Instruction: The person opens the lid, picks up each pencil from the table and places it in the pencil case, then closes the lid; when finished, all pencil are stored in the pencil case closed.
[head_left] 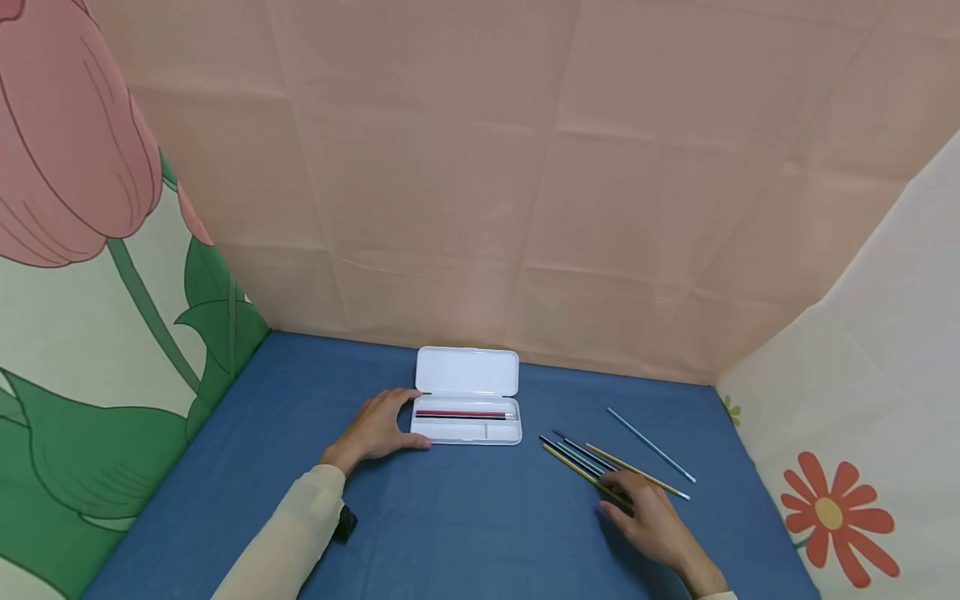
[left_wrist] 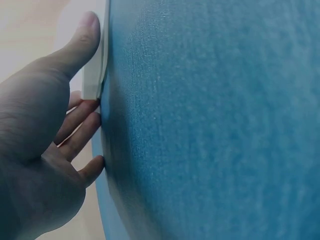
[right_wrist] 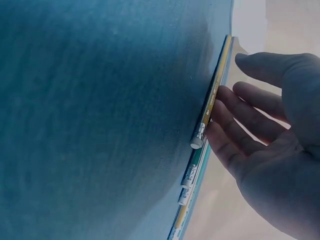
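A white pencil case (head_left: 448,432) lies with its lid (head_left: 467,371) raised at the back of the table. Inside, a red pencil (head_left: 457,412) and a dark one lie side by side. My left hand (head_left: 381,425) holds the case's left end, thumb at the front corner and fingers toward the back. To the right, several pencils lie in a loose group. Over their near ends is my right hand (head_left: 648,512), its fingertips at a yellow pencil (right_wrist: 214,90) and the thumb apart. A green pencil (right_wrist: 192,167) lies beside that one, eraser end toward the wrist camera.
A light blue pencil (head_left: 651,445) lies apart at the right, past another yellow pencil (head_left: 637,472). Blue cloth (head_left: 450,525) covers the table. A beige curtain (head_left: 465,183) rises behind it, with flower-printed cloth on both sides.
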